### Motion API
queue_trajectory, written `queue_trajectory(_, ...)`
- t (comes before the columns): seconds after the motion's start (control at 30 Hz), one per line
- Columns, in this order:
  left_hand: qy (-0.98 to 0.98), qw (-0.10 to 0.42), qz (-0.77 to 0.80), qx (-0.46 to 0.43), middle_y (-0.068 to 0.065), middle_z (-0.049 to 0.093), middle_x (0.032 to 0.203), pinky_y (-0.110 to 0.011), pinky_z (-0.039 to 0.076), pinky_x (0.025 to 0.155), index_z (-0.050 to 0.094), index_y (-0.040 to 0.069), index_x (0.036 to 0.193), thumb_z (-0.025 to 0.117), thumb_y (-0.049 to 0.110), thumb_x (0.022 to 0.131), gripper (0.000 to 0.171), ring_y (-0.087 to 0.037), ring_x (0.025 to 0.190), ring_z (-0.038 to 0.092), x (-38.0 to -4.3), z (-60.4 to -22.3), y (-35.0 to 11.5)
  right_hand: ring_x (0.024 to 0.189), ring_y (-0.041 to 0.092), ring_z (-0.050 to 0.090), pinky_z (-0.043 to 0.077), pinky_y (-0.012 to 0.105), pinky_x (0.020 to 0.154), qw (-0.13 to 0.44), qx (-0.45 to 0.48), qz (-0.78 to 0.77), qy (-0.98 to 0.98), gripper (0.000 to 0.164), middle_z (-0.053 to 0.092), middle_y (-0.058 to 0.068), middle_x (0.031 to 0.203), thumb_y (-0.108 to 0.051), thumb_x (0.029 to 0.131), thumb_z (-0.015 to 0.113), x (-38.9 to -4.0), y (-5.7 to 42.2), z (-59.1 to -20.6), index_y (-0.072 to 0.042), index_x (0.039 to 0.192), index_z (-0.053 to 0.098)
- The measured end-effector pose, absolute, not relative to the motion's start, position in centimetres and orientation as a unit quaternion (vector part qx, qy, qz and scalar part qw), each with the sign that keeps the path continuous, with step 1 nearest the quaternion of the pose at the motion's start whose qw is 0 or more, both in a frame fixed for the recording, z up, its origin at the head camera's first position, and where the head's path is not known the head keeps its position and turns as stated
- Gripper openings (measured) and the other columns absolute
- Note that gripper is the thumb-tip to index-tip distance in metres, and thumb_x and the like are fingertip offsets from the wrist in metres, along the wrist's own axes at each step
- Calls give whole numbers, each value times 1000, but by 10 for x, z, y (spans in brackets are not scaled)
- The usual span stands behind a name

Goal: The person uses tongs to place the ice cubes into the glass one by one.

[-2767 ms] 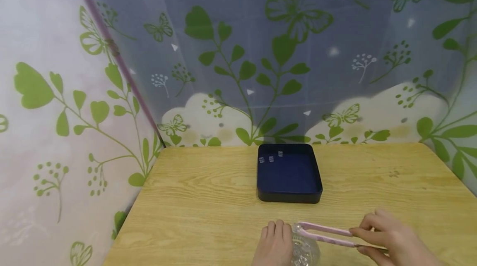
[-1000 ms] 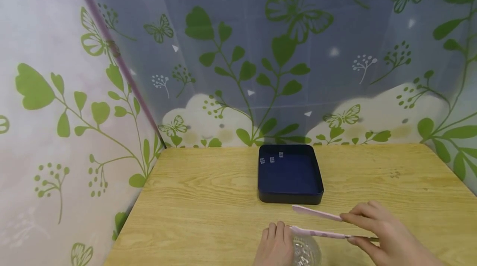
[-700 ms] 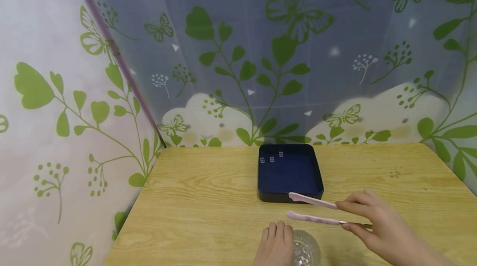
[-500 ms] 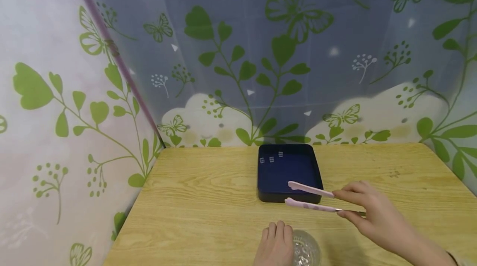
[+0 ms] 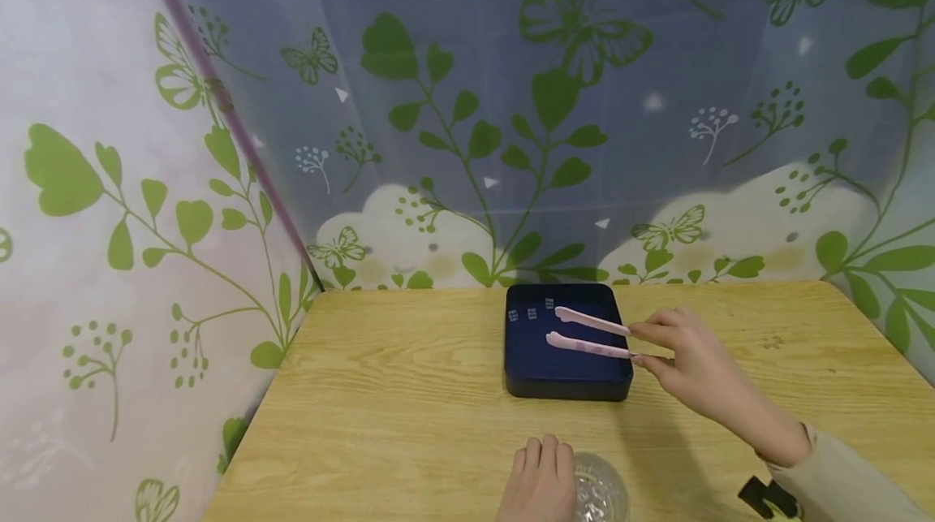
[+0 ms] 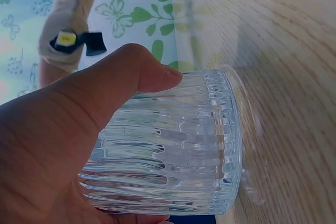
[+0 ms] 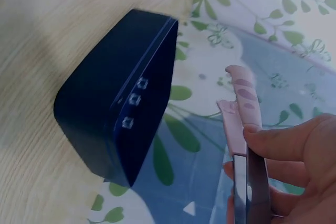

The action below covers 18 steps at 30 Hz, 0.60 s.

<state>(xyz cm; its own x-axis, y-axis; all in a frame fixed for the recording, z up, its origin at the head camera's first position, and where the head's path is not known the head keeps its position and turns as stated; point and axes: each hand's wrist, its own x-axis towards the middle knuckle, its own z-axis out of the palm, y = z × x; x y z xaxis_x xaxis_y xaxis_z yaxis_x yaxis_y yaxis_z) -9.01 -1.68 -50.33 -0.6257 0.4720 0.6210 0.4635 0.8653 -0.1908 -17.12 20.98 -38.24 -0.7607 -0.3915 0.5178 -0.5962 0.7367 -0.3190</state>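
Observation:
My right hand (image 5: 687, 360) pinches pink-tipped tongs (image 5: 590, 347) with metal handles, held above the dark blue square tray (image 5: 566, 389). The two tong arms stand apart, with nothing visible between their tips. Three small clear cubes (image 5: 532, 314) lie in a loose row in the tray's far left part; in the right wrist view the same cubes (image 7: 135, 99) look transparent. My left hand (image 5: 539, 477) grips a ribbed clear glass (image 6: 178, 145) standing on the table, thumb along its wall. From above, the glass (image 5: 599, 489) shows clear pieces inside, hard to tell from its pattern.
The wooden table (image 5: 394, 392) reaches back to a printed cloth (image 5: 438, 116) with leaves and butterflies. Another cloth wall (image 5: 95, 262) runs along the left side. A black strap device (image 5: 770, 498) sits by the right sleeve.
My right hand has carried the tongs from the glass forward over the tray. The tong tips, earlier together at a clear piece, now stand apart. The left hand has stayed at the glass.

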Motion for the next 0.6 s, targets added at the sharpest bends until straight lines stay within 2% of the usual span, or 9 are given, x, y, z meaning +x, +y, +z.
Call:
queue_trajectory(0.17,-909,323,6,-263,0,41,85,-24,35,67,47,10,92,41,14,89,7,-13,76,38,-88,-501,-18,82,27,54,45,42,68,207,266,239,-911,33,66,11,91,2,74,82,-195,205,-390,5,106,73)
queue_trajectory(0.33,-912,317,8,-261,0,42,86,-24,35,68,47,11,92,45,15,87,7,-14,77,39,-88,-501,-18,84,33,55,45,49,74,178,247,240,-922,31,66,16,93,-2,78,80,-220,199,-403,8,106,72)
queue_trajectory(0.5,-911,321,13,-258,0,42,86,-24,36,68,47,11,92,44,16,87,7,-14,77,40,-88,-501,-18,84,35,57,46,51,75,155,241,232,-930,32,65,18,93,-3,79,78,-247,194,-419,10,107,70)
queue_trajectory(0.6,-915,311,11,-257,0,42,87,-24,36,69,47,11,93,49,17,85,10,-14,78,40,-88,-501,-18,83,36,56,45,51,75,151,241,224,-932,30,65,18,91,-3,78,78,-260,189,-429,10,105,71)
